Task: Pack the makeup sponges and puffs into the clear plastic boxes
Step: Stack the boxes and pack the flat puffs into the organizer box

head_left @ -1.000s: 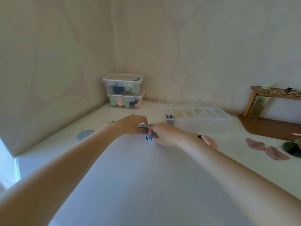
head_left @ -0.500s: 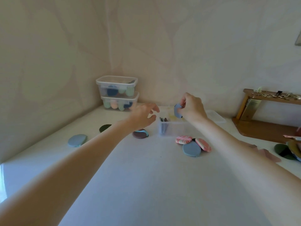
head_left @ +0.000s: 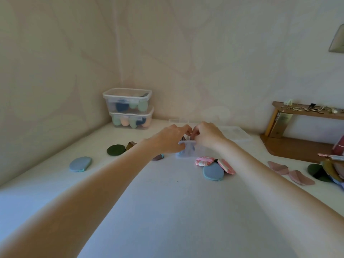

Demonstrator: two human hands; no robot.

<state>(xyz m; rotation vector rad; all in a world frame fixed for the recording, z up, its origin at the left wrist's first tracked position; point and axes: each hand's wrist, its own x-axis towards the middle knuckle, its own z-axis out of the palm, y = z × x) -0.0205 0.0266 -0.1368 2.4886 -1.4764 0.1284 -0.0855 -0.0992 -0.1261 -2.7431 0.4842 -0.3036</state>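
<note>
**Fingers of both hands meet over the clear organiser box**

The fingers (head_left: 187, 129) of the left hand (head_left: 168, 140) are curled down at the near end of the clear organiser box (head_left: 188, 151), tip to tip with the curled fingers of the right hand (head_left: 208, 135). Something small and dark shows between the two sets of fingertips, but whether either hand really has hold of it cannot be told; the knuckles hide the grip. Dark pieces stand upright inside the near end of the box, just under the hands.

The organiser box stands on the white tabletop (head_left: 167, 211) and serves as the landmark. Just in front of it and to its right lie a pink striped puff (head_left: 204, 161), a second pink puff (head_left: 227, 166) tilted on edge, and a grey-blue oval puff (head_left: 213, 172), all touching one another. Just left of the box, half hidden by the left wrist, lies a brownish puff (head_left: 157, 157). Farther left sit a dark green round puff (head_left: 115, 149) and, well apart, another grey-blue puff (head_left: 80, 164). Behind the box to the left, in the corner, two lidded clear boxes (head_left: 130, 108) are stacked, holding teardrop sponges in green, peach and dark blue. Far right of the box lie two dusty-pink puffs (head_left: 290, 172), a heap of more puffs at the picture's edge, and a wooden shelf (head_left: 297, 127).
</note>
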